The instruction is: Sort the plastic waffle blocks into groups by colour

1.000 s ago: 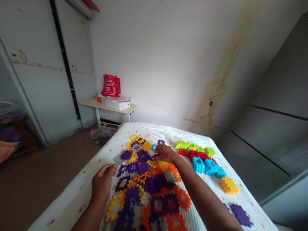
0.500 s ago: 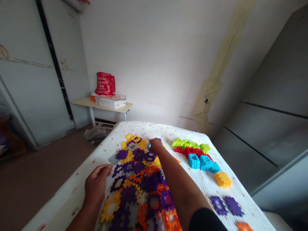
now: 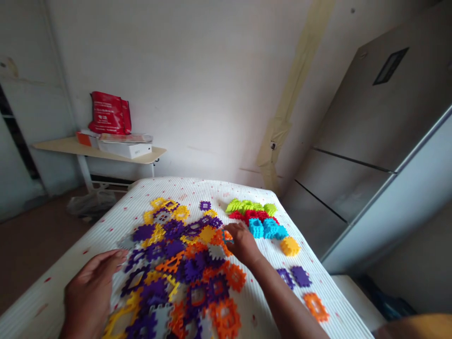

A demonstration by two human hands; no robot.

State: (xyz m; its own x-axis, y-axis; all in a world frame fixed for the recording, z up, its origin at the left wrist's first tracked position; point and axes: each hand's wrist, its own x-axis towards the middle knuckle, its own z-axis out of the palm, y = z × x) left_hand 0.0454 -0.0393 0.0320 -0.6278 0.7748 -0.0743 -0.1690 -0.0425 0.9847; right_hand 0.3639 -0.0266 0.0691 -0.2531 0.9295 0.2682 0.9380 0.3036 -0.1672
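My right hand (image 3: 243, 241) is closed on a blue interlocking tile (image 3: 227, 236), at the right side of a loose heap; the fingers partly cover it. Around it lie an orange tile (image 3: 236, 278), a yellow tile (image 3: 207, 234) and a grey tile (image 3: 216, 252). My left hand (image 3: 92, 288) hovers at the left edge of the heap, fingers loosely extended, with nothing visible in it. Purple tiles (image 3: 144, 232) lie closest to its fingertips. Sorted stacks stand at the right: green tiles (image 3: 247, 206), red tiles (image 3: 256, 215), blue tiles (image 3: 270, 228) and yellow tiles (image 3: 290, 246).
The heap spreads over a table with a white dotted cover (image 3: 88, 256). Nearer on the right lie purple tiles (image 3: 301, 276) and an orange tile (image 3: 316, 307). Behind stands a side table (image 3: 60, 145) bearing a red bag (image 3: 108, 113) and boxes. A grey refrigerator (image 3: 353, 136) stands right.
My right hand has drawn back from the heap's far side towards the blue stack, carrying the blue tile. The view has turned right. My left hand stays by the heap's left edge.
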